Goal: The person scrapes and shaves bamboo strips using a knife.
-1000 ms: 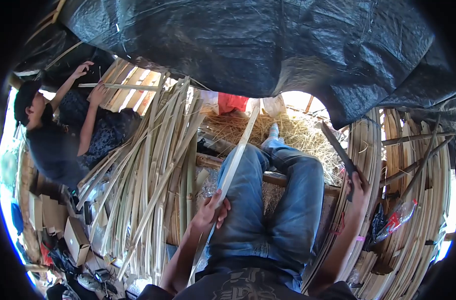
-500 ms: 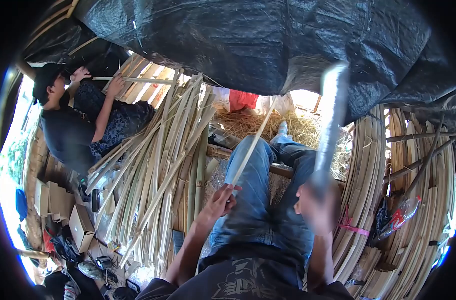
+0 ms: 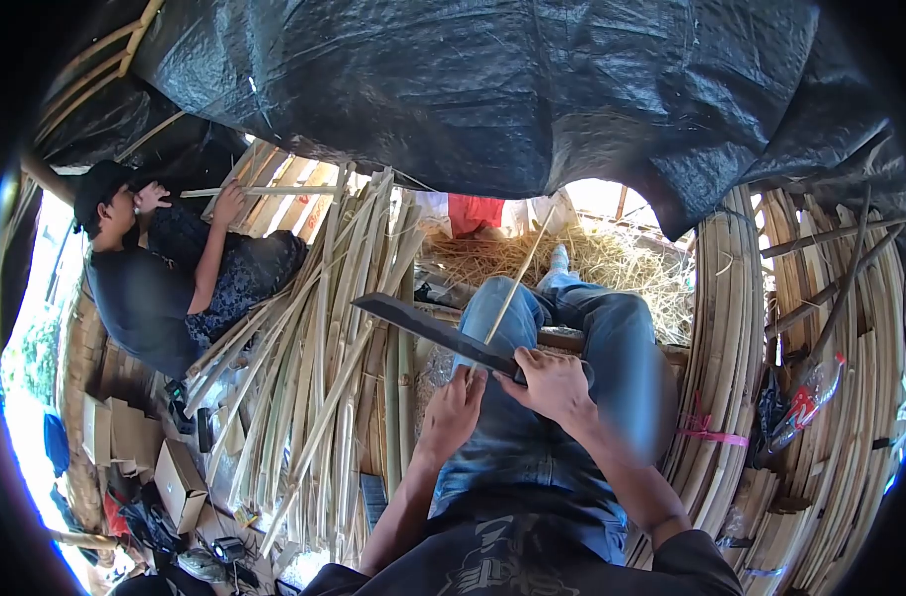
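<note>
My left hand [image 3: 453, 414] is closed around the near end of a thin bamboo strip [image 3: 520, 270], which slants up and away over my left knee. My right hand [image 3: 554, 384] grips the handle of a machete [image 3: 418, 320]. Its dark, broad blade points up and left, crossing over the strip just beyond my left fingers. Whether the edge touches the strip I cannot tell. Both hands are close together above my lap.
Loose bamboo strips [image 3: 324, 308] lie heaped to my left, where a co-worker [image 3: 160, 273] sits holding a strip. A bundle of bamboo [image 3: 723, 328] with a pink tie [image 3: 709, 430] is on my right. Straw [image 3: 631, 268] covers the ground ahead; a dark tarp [image 3: 473, 79] hangs above.
The machete has come down from its raised, upright position on the right to lie across the strip. My right hand has moved left, close to my left hand.
</note>
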`<move>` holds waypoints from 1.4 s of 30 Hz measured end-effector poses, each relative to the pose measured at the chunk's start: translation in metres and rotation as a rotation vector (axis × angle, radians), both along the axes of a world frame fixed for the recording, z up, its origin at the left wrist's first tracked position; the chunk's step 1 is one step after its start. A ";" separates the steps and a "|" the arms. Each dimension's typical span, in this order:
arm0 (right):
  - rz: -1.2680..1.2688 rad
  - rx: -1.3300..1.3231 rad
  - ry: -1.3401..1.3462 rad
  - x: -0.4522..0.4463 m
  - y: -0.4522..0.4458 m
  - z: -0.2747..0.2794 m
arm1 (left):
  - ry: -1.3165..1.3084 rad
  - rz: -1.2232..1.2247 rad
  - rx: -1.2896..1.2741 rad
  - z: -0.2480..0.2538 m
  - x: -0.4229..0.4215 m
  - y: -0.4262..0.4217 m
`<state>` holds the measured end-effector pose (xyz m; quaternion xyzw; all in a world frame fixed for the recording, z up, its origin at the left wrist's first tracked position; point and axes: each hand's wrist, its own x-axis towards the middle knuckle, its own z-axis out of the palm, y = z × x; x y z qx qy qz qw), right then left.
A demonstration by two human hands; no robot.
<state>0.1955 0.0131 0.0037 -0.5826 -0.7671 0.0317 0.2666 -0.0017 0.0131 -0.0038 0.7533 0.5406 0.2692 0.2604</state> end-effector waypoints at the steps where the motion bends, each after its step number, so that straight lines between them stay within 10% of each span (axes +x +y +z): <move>1: -0.002 -0.002 0.002 0.000 0.003 -0.010 | 0.002 -0.002 -0.002 -0.010 -0.003 0.002; 15: -0.024 -0.233 0.063 -0.012 -0.005 -0.044 | 0.397 0.059 -0.264 0.014 0.011 0.007; 20: -0.143 0.402 -0.084 -0.016 -0.005 -0.061 | 0.456 0.001 -0.312 0.024 -0.008 -0.004; 32: -0.022 -0.158 0.062 -0.009 -0.003 -0.056 | 0.410 0.072 -0.342 0.019 -0.017 -0.028; 42: 0.022 -0.113 0.097 -0.013 -0.012 -0.053 | 0.431 0.061 -0.274 0.015 -0.012 -0.024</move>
